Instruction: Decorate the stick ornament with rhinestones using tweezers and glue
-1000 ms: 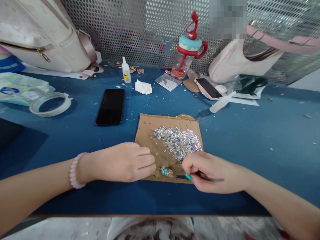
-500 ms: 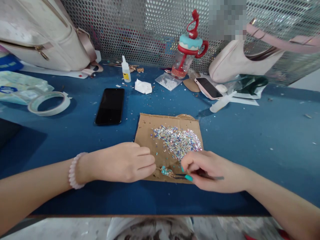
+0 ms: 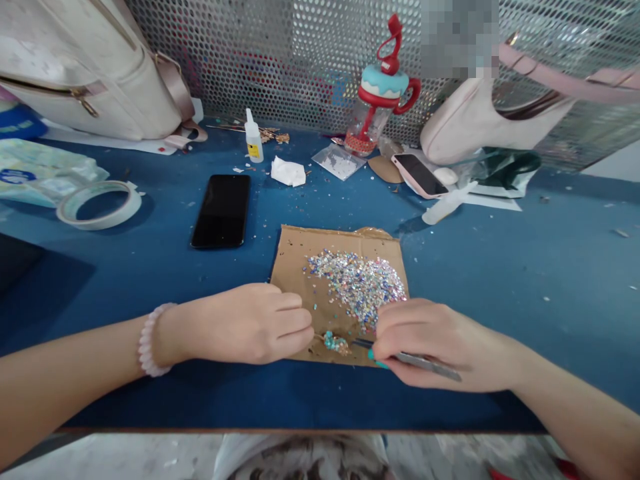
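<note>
My left hand (image 3: pixel 260 323) is closed, its fingertips pinching the thin stem of a small ornament (image 3: pixel 335 342) set with turquoise and gold-coloured bits. My right hand (image 3: pixel 430 340) is closed around metal tweezers (image 3: pixel 427 364). The tweezer tips are just to the right of the ornament, seemingly apart from it; whether they grip anything is too small to tell. Beneath both hands lies a piece of brown cardboard (image 3: pixel 295 250), and a spread of glittering multicoloured rhinestones (image 3: pixel 357 280) covers its middle and right side.
A black phone (image 3: pixel 221 211) and a roll of tape (image 3: pixel 100 205) lie left of the cardboard. Behind it are a glue bottle (image 3: pixel 253 140), crumpled tissue (image 3: pixel 288 172), a small plastic bag (image 3: pixel 338 162), a red-handled cup (image 3: pixel 380 93) and a pink phone (image 3: pixel 420 175). Bags stand at both sides.
My right hand has drawn the tweezers slightly right, away from the ornament, and turned so more of their metal shows. My left hand keeps its hold almost unmoved.
</note>
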Available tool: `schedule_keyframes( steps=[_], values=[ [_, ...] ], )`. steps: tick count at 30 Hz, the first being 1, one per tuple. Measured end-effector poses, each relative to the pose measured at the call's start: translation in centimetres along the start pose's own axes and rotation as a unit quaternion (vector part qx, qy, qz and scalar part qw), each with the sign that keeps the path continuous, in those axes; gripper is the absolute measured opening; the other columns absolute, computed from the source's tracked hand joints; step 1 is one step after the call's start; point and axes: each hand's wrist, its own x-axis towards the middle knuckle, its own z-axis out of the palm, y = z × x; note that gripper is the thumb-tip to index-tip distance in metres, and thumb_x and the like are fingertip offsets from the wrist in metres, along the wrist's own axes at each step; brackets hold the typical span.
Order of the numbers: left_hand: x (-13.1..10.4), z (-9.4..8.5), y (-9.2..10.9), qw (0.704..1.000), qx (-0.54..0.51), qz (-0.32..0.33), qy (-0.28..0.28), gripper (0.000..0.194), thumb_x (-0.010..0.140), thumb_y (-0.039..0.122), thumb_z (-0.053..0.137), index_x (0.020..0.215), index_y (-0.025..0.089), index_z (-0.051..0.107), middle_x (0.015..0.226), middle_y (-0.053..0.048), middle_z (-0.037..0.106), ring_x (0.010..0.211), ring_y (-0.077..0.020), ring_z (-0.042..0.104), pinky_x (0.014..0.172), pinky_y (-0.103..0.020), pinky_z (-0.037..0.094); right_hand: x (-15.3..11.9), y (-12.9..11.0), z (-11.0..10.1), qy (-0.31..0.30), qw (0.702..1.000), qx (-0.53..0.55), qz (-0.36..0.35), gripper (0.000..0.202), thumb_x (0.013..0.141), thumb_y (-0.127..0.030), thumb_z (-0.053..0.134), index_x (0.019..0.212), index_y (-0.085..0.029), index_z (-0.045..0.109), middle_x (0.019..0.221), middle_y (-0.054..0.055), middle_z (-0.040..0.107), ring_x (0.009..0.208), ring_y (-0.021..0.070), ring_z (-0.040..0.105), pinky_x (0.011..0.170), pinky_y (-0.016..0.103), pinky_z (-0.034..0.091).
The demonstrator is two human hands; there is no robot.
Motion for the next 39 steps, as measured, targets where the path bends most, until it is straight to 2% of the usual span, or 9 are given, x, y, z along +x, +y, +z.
schedule_keyframes(
  steps=[11,20,28,39],
  values=[
    [0.0,0.1,0.0,1.000,-0.008,-0.004,0.013,0.018,0.094,0.010,0.043,0.093,0.016,0.060,0.082,-0.004,0.062,0.070,-0.0154,0.051,0.057,-0.030,0.035,-0.1,0.2,0.2,-0.016,1.000,0.005,-0.010,0.016,0.092,-0.011,0.046,0.087,-0.016,0.060,0.073,0.004,0.064,0.069,0.0117,0.055,0.067,0.026,0.048],
    [0.1,0.1,0.0,1.000,-0.001,-0.002,0.005,0.023,0.096,0.010,0.038,0.097,0.015,0.061,0.083,-0.004,0.062,0.070,-0.0160,0.050,0.056,-0.031,0.034,0.1,0.6,0.2,0.008,1.000,0.023,-0.009,0.024,0.083,-0.003,0.042,0.088,-0.015,0.062,0.071,0.005,0.063,0.065,0.0118,0.053,0.062,0.026,0.047],
    [0.0,0.2,0.0,1.000,-0.004,0.001,0.010,0.020,0.095,0.010,0.041,0.098,0.014,0.060,0.085,-0.004,0.062,0.071,-0.0159,0.051,0.057,-0.030,0.034,-0.1,1.0,0.0,-0.003,0.999,0.043,0.001,0.025,0.084,-0.003,0.041,0.093,-0.012,0.063,0.075,0.008,0.065,0.070,0.0137,0.056,0.063,0.027,0.047],
    [0.0,0.1,0.1,1.000,-0.006,-0.004,0.005,0.024,0.097,0.011,0.037,0.098,0.015,0.061,0.083,-0.004,0.062,0.070,-0.0160,0.050,0.057,-0.030,0.034,-0.2,1.1,0.1,-0.001,0.999,0.047,0.005,0.025,0.085,-0.003,0.041,0.094,-0.011,0.062,0.074,0.008,0.065,0.067,0.0133,0.054,0.063,0.027,0.046]
  ],
)
